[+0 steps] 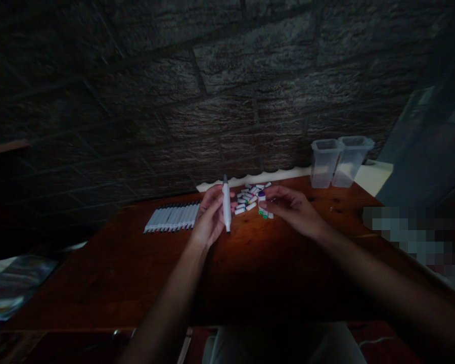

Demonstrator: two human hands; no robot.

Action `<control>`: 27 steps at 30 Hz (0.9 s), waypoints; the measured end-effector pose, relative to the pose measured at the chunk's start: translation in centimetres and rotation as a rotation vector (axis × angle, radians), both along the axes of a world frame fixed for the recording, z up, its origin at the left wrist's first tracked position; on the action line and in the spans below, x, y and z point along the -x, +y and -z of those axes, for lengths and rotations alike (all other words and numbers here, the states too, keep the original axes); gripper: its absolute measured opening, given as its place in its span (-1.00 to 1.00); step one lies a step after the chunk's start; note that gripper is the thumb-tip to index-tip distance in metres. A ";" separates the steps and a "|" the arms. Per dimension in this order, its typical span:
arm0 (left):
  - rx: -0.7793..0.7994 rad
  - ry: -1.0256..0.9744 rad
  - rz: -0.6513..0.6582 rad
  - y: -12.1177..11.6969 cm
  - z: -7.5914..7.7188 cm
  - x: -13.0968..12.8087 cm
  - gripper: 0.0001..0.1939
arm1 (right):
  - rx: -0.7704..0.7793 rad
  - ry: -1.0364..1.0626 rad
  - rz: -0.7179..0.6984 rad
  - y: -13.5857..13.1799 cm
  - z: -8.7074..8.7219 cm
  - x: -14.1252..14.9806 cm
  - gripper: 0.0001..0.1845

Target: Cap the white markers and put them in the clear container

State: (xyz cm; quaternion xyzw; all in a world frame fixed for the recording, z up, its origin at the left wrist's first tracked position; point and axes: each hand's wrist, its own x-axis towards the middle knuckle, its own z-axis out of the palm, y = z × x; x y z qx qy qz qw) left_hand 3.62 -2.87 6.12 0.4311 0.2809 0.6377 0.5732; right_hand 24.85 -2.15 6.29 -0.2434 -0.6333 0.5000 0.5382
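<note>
My left hand (pixel 211 216) is closed around a white marker (pixel 226 205), held nearly upright above the table with its dark, narrow tip at the top. To its right, my right hand (pixel 293 208) pinches a white marker cap (pixel 262 198) with a purple end between thumb and fingers. Between the hands lies a loose pile of white marker caps (pixel 246 197) with coloured ends, some of them green. Left of my left hand, several white markers (pixel 172 217) lie side by side in a row, partly hidden behind that hand.
Two clear plastic containers (pixel 326 162) stand at the back right of the wooden table (pixel 109 283). A pale wavy-edged strip (pixel 288 175) runs along the stone-block wall (pixel 227 101). A shiny patterned bundle (pixel 18 278) lies left of the table.
</note>
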 end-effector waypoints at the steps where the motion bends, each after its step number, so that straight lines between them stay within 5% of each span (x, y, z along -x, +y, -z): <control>1: -0.002 -0.005 -0.031 0.1 0.0 0.0 -0.69 | 0.000 -0.001 0.002 0.0 0.1 0.0 -0.80; 12: -0.089 0.016 -0.001 0.4 0.9 -0.4 -0.63 | -0.094 -0.125 0.044 0.0 0.7 0.1 -0.78; 21: -0.114 -0.042 0.058 0.0 0.4 -0.5 -0.69 | -0.167 -0.254 -0.057 -1.2 0.8 0.7 -0.77; 27: -0.126 -0.022 0.029 0.1 0.6 -0.3 -0.63 | -0.327 -0.346 -0.009 -1.7 0.6 0.7 -0.77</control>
